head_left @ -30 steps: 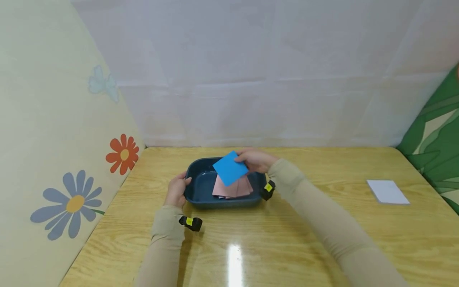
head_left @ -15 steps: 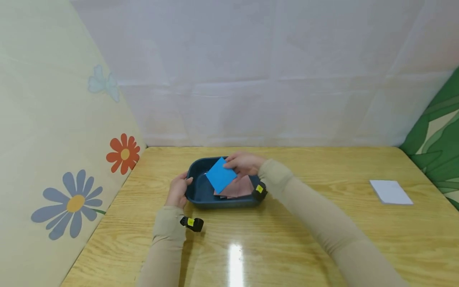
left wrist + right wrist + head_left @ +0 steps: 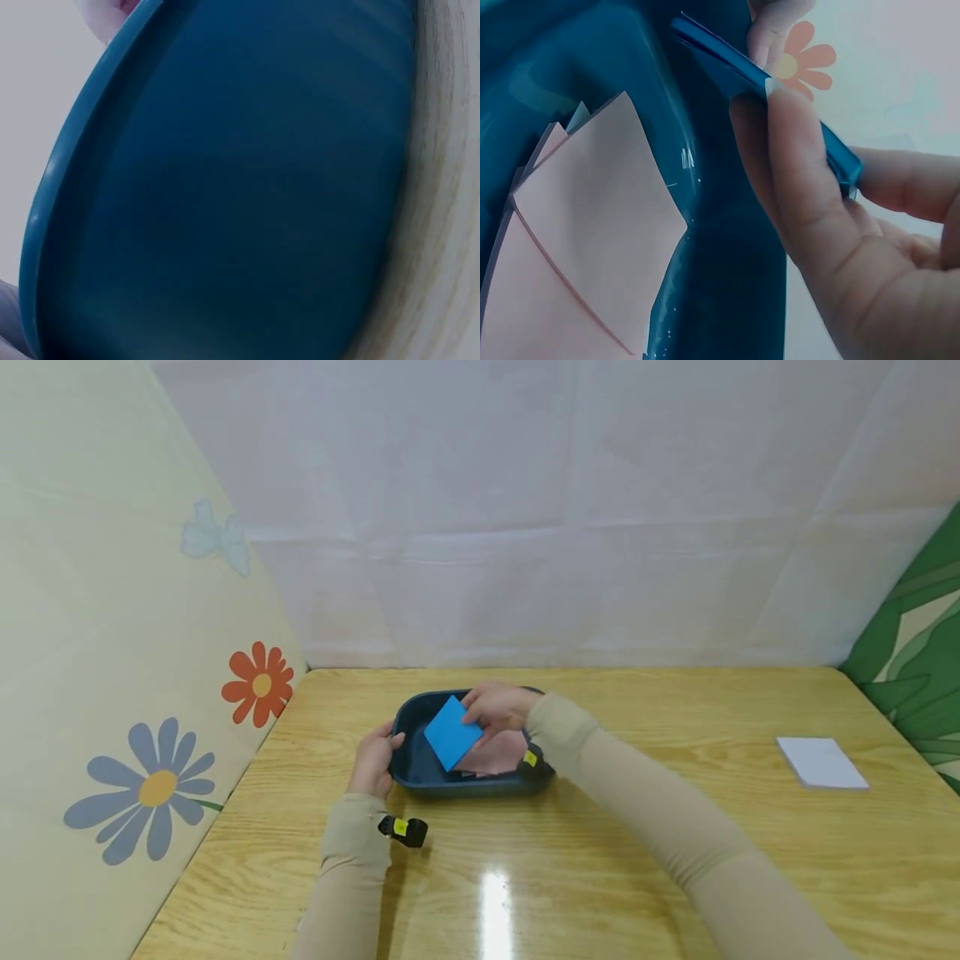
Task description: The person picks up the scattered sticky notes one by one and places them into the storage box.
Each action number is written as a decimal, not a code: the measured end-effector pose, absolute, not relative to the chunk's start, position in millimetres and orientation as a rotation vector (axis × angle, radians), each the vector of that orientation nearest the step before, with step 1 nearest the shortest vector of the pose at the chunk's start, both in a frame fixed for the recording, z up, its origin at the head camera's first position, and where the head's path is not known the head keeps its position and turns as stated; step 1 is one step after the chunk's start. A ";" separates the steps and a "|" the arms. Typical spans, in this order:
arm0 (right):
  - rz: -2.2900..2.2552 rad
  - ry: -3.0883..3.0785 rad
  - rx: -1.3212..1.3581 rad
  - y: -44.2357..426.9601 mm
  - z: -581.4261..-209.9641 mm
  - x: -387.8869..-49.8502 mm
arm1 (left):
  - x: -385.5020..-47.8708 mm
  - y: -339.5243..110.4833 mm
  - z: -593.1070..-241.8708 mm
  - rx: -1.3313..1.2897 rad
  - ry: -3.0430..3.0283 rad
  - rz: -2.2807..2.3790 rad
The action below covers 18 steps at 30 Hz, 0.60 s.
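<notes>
A dark blue rectangular tub with rounded corners [image 3: 420,790] sits on the table. My left hand [image 3: 372,762] grips its left end, thumb over the rim; the left wrist view is mostly filled by the tub's outer wall [image 3: 240,180]. Over the tub, my right hand [image 3: 497,708] pinches a stack of blue square paper [image 3: 452,733] between thumb and fingers, tilted with one corner downward. The right wrist view shows the blue stack [image 3: 841,157] edge-on. Several pink paper squares [image 3: 604,187] lie fanned inside the tub, partly hidden by my right hand in the head view.
A white square paper stack [image 3: 822,762] lies on the wooden table [image 3: 637,893] at the right. A white cloth backdrop [image 3: 555,527] hangs behind the table. Panels with painted flowers [image 3: 157,787] and green leaves [image 3: 926,668] stand at the sides.
My right hand has moved left and slightly down with the blue paper stack, from above the pink squares to nearer the tub's left half. The left hand keeps its grip on the tub.
</notes>
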State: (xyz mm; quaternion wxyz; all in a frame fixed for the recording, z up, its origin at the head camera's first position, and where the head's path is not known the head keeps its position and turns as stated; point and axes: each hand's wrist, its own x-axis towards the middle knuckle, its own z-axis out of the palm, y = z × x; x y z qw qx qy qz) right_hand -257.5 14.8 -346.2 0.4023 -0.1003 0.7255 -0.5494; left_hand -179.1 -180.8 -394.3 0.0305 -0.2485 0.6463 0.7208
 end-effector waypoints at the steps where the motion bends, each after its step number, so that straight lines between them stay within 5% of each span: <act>1: -1.384 1.837 -0.247 14.0 -346.6 -257.6 | -179.1 -181.0 -394.9 -0.768 1.990 2.223; 18: -1.273 1.925 -0.200 0.7 -352.7 -254.5 | -178.5 -181.4 -395.7 -0.761 2.012 2.233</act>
